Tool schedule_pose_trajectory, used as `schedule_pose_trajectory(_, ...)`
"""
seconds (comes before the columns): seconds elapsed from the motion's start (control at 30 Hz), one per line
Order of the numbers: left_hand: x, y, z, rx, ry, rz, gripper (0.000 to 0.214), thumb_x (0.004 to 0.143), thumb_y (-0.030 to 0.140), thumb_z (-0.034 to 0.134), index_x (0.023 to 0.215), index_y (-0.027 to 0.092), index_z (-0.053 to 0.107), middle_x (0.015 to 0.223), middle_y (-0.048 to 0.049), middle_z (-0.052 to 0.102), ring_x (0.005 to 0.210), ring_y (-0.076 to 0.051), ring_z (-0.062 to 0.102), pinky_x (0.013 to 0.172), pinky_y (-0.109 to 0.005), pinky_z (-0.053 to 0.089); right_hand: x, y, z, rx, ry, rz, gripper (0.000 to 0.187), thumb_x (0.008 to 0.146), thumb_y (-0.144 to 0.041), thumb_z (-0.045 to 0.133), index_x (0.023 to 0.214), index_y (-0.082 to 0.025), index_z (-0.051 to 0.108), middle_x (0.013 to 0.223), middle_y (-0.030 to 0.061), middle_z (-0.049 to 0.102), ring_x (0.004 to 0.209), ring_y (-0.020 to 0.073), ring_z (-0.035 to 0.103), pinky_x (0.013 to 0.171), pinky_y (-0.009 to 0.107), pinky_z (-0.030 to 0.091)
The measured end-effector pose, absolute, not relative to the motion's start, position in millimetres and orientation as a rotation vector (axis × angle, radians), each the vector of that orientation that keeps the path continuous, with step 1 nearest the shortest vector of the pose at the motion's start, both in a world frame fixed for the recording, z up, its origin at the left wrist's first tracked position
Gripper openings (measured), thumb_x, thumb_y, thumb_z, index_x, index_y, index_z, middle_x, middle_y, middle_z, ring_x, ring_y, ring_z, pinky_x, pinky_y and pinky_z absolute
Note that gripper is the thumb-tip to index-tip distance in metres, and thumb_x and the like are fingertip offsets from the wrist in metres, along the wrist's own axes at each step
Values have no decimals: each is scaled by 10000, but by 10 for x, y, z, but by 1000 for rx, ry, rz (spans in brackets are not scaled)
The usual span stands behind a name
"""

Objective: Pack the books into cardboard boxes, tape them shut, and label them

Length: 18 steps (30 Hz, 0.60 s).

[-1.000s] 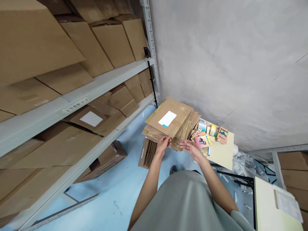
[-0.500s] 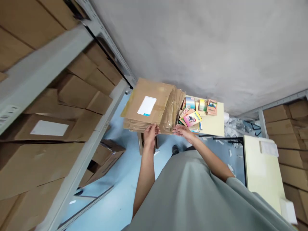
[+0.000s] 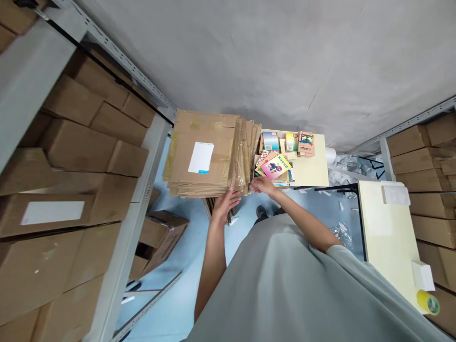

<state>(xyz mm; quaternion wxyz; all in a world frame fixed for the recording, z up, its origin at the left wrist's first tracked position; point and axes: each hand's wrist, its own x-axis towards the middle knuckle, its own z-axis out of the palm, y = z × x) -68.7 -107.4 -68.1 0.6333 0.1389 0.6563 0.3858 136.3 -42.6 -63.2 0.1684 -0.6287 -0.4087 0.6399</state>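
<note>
A thick stack of flattened cardboard boxes (image 3: 210, 152) lies ahead of me, its top sheet bearing a white label (image 3: 201, 157). My left hand (image 3: 225, 205) rests against the stack's near edge, fingers spread and pressed on the cardboard. At the stack's near right corner my right hand (image 3: 262, 185) touches the edge with fingers stretched out. Neither hand holds anything that I can see.
Colourful booklets (image 3: 276, 166) lie on a pale yellow table (image 3: 313, 168) right of the stack. A second pale table (image 3: 386, 237) carries a white box (image 3: 422, 275) and a yellow tape roll (image 3: 428, 302). Metal shelving (image 3: 142, 156) full of cartons stands left; more cartons (image 3: 423, 156) fill shelves at right.
My view has swung to the right and the stack now sits more squarely ahead. Both hands stayed at the stack's near edge; the left slid slightly lower.
</note>
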Motion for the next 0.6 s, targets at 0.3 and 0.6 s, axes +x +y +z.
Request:
schedule_pose_trajectory(0.3,-547,-968,-713,352,1616,907,381,801,485,923,878,155,750,915,-108,839,570,-113,671,608,-244,545,1051,-336,-682,-2027,-1561,1480,339,978,-504,763,848,-191,789,953,161,834,1126,325,773,928,347,536)
schedule_pose_trajectory(0.6,-521,-967,-815,276,1694,1091,379,779,488,895,859,170,705,859,-69,818,581,-99,655,595,-220,494,1175,-325,-539,-1896,-1730,1327,269,977,-418,747,795,-223,710,980,117,822,1049,289,758,899,328,509)
